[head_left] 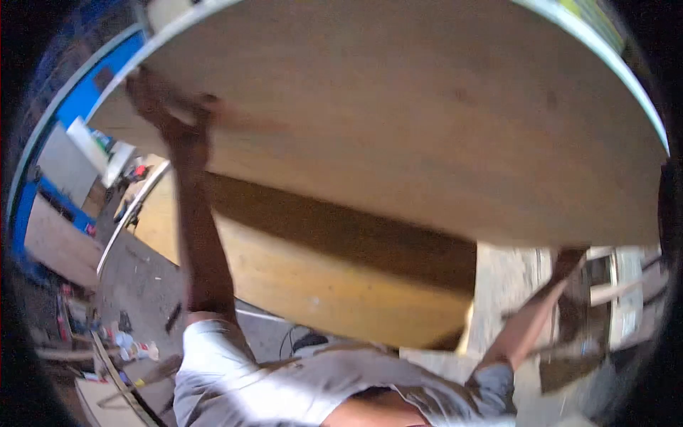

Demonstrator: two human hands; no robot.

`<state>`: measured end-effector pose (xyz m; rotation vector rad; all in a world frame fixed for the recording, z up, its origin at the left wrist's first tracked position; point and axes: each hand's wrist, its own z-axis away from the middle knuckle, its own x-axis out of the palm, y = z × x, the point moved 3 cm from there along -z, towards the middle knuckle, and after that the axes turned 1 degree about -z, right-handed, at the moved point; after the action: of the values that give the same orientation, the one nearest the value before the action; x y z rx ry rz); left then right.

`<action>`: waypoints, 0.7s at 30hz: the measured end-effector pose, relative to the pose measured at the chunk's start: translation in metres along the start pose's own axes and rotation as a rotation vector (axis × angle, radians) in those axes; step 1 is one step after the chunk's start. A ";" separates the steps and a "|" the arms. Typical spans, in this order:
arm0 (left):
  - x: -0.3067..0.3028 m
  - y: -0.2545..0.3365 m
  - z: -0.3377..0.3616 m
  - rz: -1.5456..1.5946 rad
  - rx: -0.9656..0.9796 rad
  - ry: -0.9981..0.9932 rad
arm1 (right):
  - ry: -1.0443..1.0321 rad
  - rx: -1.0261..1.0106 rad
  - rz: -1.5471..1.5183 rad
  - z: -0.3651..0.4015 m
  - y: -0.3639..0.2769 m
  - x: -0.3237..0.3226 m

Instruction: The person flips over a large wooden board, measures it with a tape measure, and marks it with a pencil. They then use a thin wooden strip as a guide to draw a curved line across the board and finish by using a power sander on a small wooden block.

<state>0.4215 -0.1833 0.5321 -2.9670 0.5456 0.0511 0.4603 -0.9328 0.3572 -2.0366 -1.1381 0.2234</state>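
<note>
A large light-brown wooden panel (398,128) is raised and tilted before me, filling the upper view. My left hand (167,107) holds it near its left edge, with thumb and fingers curved apart against its face; the hand is blurred. At the panel's lower right edge is my right hand (571,257), its fingers hidden behind the panel. Below lies a yellowish wooden board (306,274), partly in the dark shadow of the raised panel.
Boards lean by a blue frame (71,107) at the far left. White containers (131,347) and scraps lie on the floor at lower left. Wooden slats (622,299) stand at the right. A cable and a dark object lie near my torso.
</note>
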 end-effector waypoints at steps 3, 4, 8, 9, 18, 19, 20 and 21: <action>0.003 -0.011 0.023 0.171 -0.106 0.135 | -0.036 -0.068 -0.197 -0.032 -0.010 0.131; 0.001 -0.022 0.024 0.072 0.006 0.186 | -0.046 -0.082 -0.255 -0.040 0.008 0.159; -0.032 0.009 0.028 0.046 -0.076 0.151 | -0.093 -0.105 -0.377 -0.047 0.006 0.251; -0.039 0.011 0.031 0.066 -0.068 0.148 | -0.109 -0.104 -0.393 -0.045 0.002 0.269; -0.077 0.023 0.070 0.224 0.037 0.229 | -0.235 -0.070 -0.363 -0.019 -0.010 0.317; -0.080 0.024 0.075 0.235 -0.038 0.205 | -0.246 -0.065 -0.345 -0.015 -0.011 0.313; -0.085 0.027 0.080 0.243 -0.120 0.184 | -0.265 -0.062 -0.325 -0.012 -0.013 0.309; -0.097 0.032 0.071 0.102 -0.055 0.146 | -0.287 -0.061 -0.302 -0.011 -0.015 0.303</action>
<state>0.3187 -0.1703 0.4635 -3.0106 0.7244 -0.1446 0.6326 -0.6960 0.4380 -1.8931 -1.6299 0.3391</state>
